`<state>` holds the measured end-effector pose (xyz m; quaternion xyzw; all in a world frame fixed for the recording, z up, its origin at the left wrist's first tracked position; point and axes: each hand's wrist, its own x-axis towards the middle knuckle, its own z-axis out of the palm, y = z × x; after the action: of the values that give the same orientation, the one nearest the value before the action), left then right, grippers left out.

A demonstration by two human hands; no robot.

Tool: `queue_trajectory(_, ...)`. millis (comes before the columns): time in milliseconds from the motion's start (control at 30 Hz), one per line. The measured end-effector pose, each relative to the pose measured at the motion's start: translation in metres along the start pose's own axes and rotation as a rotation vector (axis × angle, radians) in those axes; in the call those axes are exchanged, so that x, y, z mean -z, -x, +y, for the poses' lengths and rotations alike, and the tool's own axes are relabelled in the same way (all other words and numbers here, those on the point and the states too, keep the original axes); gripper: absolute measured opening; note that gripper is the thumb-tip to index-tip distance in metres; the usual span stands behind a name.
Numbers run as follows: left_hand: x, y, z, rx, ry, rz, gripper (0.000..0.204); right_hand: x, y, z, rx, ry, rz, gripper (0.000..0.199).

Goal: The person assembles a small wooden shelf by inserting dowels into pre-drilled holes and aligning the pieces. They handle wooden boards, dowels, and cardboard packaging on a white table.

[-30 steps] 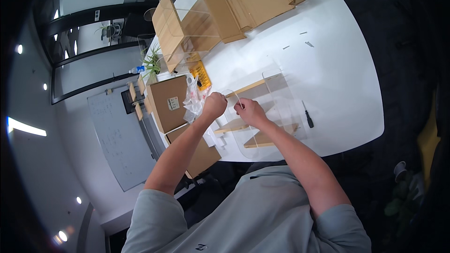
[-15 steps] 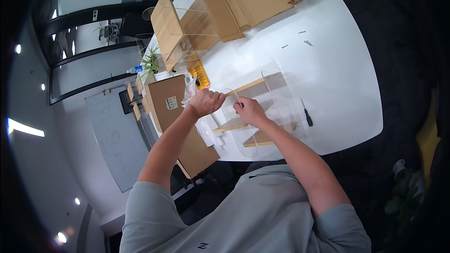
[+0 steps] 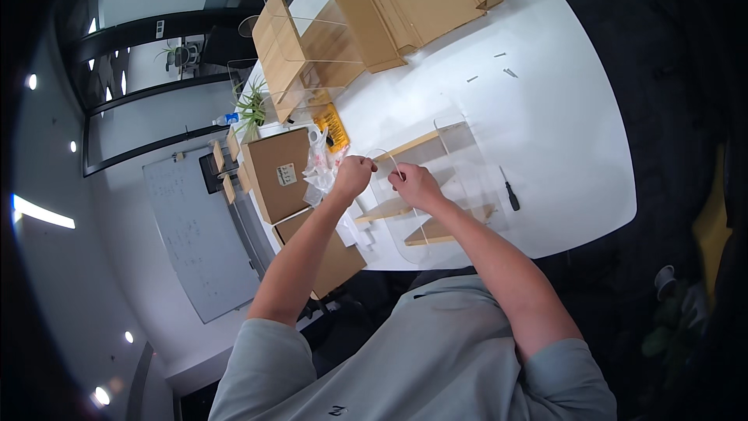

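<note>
A small shelf unit with clear side panels (image 3: 417,222) and light wooden boards (image 3: 409,143) lies on the white table in front of me. My left hand (image 3: 355,177) is closed at the unit's left side, by the end of the upper board. Whatever its curled fingers hold is hidden. My right hand (image 3: 415,186) pinches beside it, fingertips at the edge of the near clear panel. Whether those fingers grip the panel or a small part, I cannot make out. To the right of the unit lies a screwdriver (image 3: 511,193) with a black handle.
Several loose screws (image 3: 509,72) lie farther back on the white table (image 3: 569,132). An opened cardboard box (image 3: 421,0) and a larger wood-and-clear-panel shelf (image 3: 280,51) stand at the back. At left are a yellow tool case (image 3: 331,126), plastic bags (image 3: 319,160), a plant (image 3: 251,105) and a brown carton (image 3: 276,175).
My left hand has turned at the wrist and moved slightly right and nearer to me, its forearm swinging inward. My right hand stays in place at the panel.
</note>
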<state>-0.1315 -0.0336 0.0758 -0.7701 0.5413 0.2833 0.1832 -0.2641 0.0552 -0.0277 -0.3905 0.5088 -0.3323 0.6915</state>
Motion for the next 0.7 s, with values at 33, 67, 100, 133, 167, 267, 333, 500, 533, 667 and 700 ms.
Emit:
queue_trajectory(33,-0.001,-0.001,-0.001,0.007,-0.004,0.005,0.036,0.0,0.0,-0.001,-0.001,0.006,0.003,0.03)
queue_trajectory(67,-0.002,-0.002,-0.002,0.014,-0.007,0.009,0.036,0.0,0.0,0.0,-0.002,0.012,0.005,0.03)
queue_trajectory(100,-0.003,-0.003,-0.005,0.025,0.007,0.007,0.036,0.0,0.0,0.0,-0.004,0.009,0.002,0.03)
queue_trajectory(133,-0.003,-0.005,-0.009,0.036,0.022,0.006,0.036,0.0,0.0,0.0,-0.006,0.006,-0.002,0.03)
queue_trajectory(167,-0.003,-0.004,-0.008,0.047,0.036,0.004,0.037,0.0,-0.001,0.0,-0.009,0.002,-0.005,0.03)
queue_trajectory(267,-0.001,0.001,-0.002,0.111,0.214,-0.062,0.03,0.001,-0.002,0.0,-0.007,0.021,-0.008,0.03)
queue_trajectory(333,-0.002,-0.001,-0.004,0.125,0.265,-0.077,0.028,0.002,-0.001,0.0,0.0,0.014,-0.006,0.03)
queue_trajectory(500,-0.003,-0.001,-0.005,0.137,0.31,-0.082,0.027,0.001,-0.001,-0.001,-0.004,0.022,-0.008,0.03)
queue_trajectory(533,-0.002,0.0,-0.004,0.141,0.318,-0.083,0.027,0.001,-0.001,0.0,-0.007,0.025,-0.01,0.03)
queue_trajectory(667,-0.001,0.001,-0.001,0.14,0.306,-0.084,0.027,0.002,-0.002,-0.001,-0.012,0.026,-0.015,0.03)
queue_trajectory(700,0.0,0.002,0.002,0.145,0.295,-0.083,0.027,0.002,-0.002,-0.001,-0.012,0.022,-0.018,0.03)
